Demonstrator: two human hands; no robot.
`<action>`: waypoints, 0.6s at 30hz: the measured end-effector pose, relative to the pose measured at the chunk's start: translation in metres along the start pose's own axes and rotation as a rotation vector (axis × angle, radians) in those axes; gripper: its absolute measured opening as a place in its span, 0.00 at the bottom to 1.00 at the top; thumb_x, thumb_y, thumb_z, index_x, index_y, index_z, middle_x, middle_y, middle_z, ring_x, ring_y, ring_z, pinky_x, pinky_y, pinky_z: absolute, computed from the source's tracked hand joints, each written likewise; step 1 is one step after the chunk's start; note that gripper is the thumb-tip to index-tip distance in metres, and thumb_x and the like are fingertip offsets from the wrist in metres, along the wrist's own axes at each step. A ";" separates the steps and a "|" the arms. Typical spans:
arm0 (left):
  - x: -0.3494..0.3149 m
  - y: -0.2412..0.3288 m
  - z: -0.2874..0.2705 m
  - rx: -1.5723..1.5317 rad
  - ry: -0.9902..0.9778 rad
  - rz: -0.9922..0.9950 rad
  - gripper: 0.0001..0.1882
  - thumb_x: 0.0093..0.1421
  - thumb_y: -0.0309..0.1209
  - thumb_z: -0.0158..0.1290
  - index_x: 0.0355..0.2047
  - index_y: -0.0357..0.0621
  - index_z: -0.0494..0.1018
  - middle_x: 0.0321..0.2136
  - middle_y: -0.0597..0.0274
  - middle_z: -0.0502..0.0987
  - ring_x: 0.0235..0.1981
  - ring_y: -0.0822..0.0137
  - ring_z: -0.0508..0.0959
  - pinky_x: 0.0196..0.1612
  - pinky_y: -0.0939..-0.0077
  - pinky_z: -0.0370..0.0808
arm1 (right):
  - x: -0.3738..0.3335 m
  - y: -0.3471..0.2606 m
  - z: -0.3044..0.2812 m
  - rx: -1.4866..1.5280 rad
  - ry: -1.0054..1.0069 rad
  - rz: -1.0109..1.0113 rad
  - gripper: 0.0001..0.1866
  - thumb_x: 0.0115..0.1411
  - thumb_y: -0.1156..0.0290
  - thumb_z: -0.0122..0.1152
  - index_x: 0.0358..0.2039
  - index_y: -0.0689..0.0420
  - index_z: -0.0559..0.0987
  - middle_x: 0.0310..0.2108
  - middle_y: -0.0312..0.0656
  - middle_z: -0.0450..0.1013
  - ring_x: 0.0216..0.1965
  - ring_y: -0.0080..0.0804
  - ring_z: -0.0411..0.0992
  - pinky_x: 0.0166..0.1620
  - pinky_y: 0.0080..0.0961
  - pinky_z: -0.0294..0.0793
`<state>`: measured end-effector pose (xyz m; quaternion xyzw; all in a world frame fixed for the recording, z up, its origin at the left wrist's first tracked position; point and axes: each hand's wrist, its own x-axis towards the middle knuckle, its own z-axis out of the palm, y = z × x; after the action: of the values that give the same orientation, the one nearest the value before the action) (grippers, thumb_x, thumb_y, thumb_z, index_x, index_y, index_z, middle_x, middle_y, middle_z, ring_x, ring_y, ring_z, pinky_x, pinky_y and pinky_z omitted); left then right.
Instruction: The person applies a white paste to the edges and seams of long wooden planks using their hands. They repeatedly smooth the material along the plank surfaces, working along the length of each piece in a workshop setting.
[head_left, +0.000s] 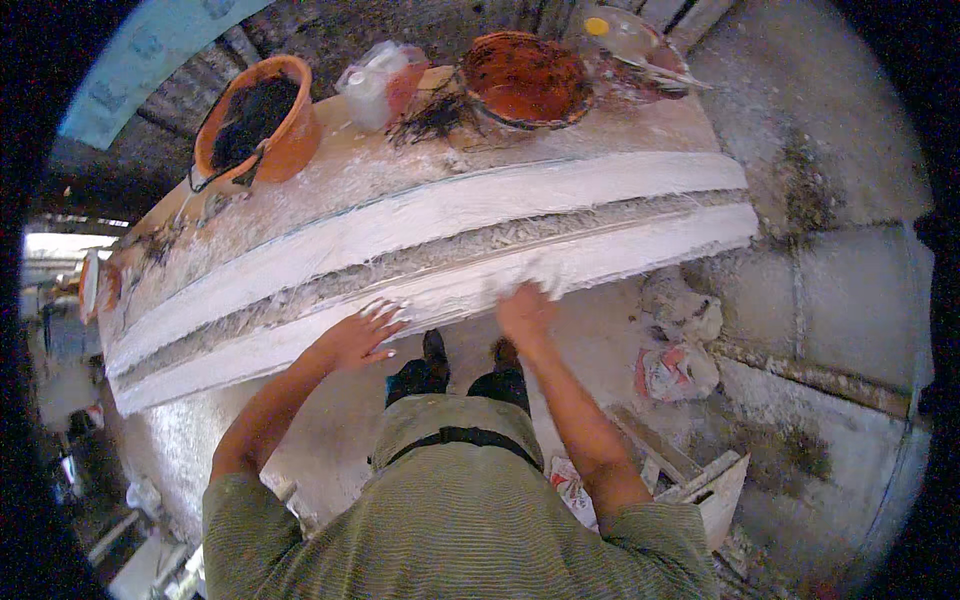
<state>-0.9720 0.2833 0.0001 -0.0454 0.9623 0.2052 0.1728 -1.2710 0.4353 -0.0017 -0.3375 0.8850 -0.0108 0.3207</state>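
Single view only, so no overlap with a second camera can be assessed. The camera sits on the person's head and looks steeply downward, slightly forward, over the person's own green-shirted torso (455, 510) at the lower edge. Both forearms enter from below, reaching to the left hand (360, 335) and right hand (525, 310) near frame centre, at close range. The long white plaster moulding (420, 260) on the workbench (340, 170) spans the middle. Fisheye distortion bows its straight edges; a dark circular vignette closes off the corners. The concrete floor (830, 300) fills the right side.
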 end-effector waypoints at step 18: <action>0.207 0.054 -0.027 0.194 0.274 0.302 0.28 0.67 0.55 0.39 0.64 0.63 0.64 0.68 0.62 0.59 0.69 0.59 0.55 0.71 0.48 0.41 | 0.021 0.069 -0.058 0.198 0.189 0.239 0.32 0.65 0.48 0.42 0.47 0.67 0.78 0.56 0.69 0.65 0.60 0.66 0.62 0.63 0.58 0.57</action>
<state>-1.1832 0.3179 -0.0289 0.0887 0.9878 0.1272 0.0114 -1.3575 0.4648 0.0166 -0.1944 0.9396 -0.0913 0.2664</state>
